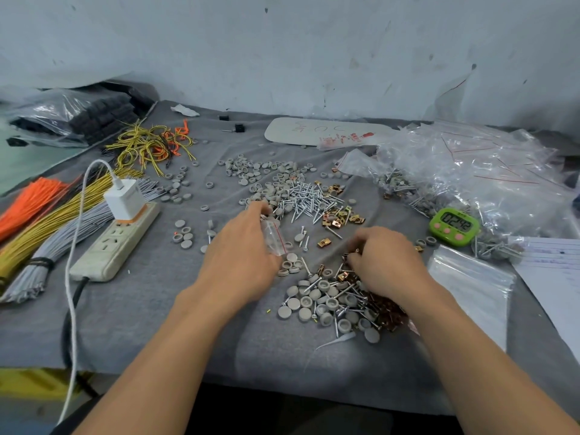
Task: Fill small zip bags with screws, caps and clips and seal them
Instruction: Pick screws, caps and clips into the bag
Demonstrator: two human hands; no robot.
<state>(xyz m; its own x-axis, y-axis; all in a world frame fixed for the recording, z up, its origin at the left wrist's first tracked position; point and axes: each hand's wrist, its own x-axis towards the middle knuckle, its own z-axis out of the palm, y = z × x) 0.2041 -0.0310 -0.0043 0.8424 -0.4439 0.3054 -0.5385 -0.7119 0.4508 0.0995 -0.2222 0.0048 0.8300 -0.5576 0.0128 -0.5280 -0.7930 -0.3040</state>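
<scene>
So the small zip bag (273, 237) is in the left hand (241, 255), thumb and fingers clamped on it, mouth pointing at the pile of screws (306, 199) further back on the surface (157, 324). Can't tell what's already inside it, too blurry.

The right hand (389, 262) is down in the near heap (329, 302) of grey caps, screws and clips all mixed together. Its fingers are bunched and curled, pinching a few brass clips (351, 255) at the heap's far edge.

Looks to me like the fill step, still gathering parts, nothing sealed yet. Next move is probably carrying those clips over to the bag, and that needs the left hand to hold the mouth open, because it's a tiny target and the clips could easily snag on the lip.

Further out: a stack of empty zip bags (470, 277) just right of the right hand, a green timer (455, 222) behind it, a big heap of filled bags (470, 171) at back right, and a power strip (116, 243) plus wire bundles (47, 221) off to the left.
</scene>
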